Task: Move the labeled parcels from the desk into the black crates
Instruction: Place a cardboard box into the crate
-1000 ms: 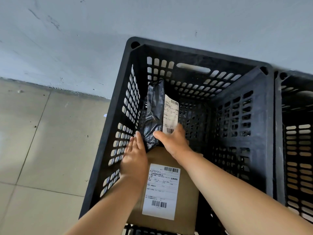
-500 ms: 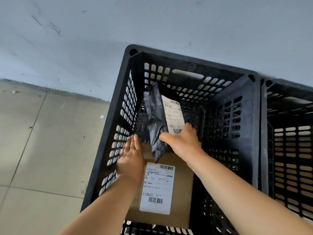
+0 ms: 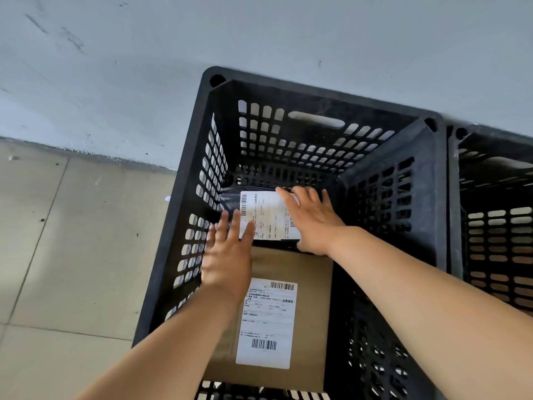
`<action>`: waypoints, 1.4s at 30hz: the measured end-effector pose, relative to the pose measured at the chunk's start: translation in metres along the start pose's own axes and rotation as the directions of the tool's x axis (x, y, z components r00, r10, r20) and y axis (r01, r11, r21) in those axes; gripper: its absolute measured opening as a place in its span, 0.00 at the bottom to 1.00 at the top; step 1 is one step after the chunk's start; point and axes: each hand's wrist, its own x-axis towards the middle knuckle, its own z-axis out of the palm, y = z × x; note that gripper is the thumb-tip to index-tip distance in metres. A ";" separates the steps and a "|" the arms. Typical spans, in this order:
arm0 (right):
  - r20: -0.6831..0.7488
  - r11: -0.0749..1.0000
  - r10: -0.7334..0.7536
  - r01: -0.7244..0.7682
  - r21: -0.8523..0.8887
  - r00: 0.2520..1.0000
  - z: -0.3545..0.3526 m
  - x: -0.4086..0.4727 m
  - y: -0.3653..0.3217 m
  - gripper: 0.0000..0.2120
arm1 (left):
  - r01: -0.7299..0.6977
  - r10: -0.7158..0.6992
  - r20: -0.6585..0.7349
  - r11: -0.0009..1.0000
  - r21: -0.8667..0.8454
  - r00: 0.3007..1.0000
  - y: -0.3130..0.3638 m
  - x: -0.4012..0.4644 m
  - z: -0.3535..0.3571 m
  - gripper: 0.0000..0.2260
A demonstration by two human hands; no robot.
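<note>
Both my arms reach down into a black slatted crate (image 3: 314, 90) that stands against the wall. A black poly-bag parcel (image 3: 230, 197) with a white label lies flat at the crate's far end. My right hand (image 3: 313, 220) rests on its right side with fingers spread and straight. My left hand (image 3: 227, 255) lies flat at the parcel's near-left corner, fingers straight. A brown cardboard parcel (image 3: 311, 313) with a white barcode label lies flat on the crate floor nearer to me, partly under my left wrist.
A second black crate (image 3: 490, 197) stands right beside the first, on the right. The grey wall (image 3: 173, 67) runs behind both. Beige floor tiles (image 3: 72, 255) lie to the left of the crate.
The black parcel stood upright in my right hand's grip; now it lies flat at the crate's far end, label up. Both hands have moved forward onto it with fingers flat.
</note>
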 end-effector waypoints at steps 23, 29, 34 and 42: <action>-0.096 0.911 0.364 -0.333 0.242 0.926 0.043 -0.025 -0.001 0.42 | -0.006 -0.001 0.264 1.000 0.024 0.964 0.003 -0.006 -0.016 0.39; 0.162 0.820 0.399 -0.430 0.379 0.903 0.066 -0.088 -0.039 0.41 | -0.155 0.137 0.214 0.985 0.069 0.967 0.007 -0.061 -0.017 0.31; 0.255 0.852 0.354 -0.422 0.310 0.900 0.068 -0.097 -0.043 0.46 | -0.220 0.147 0.414 0.966 0.135 0.898 0.004 -0.080 -0.016 0.39; 0.084 0.854 0.312 -0.318 0.412 0.946 0.017 -0.159 -0.037 0.25 | -0.177 0.148 0.227 0.977 0.115 0.963 0.013 -0.112 -0.082 0.33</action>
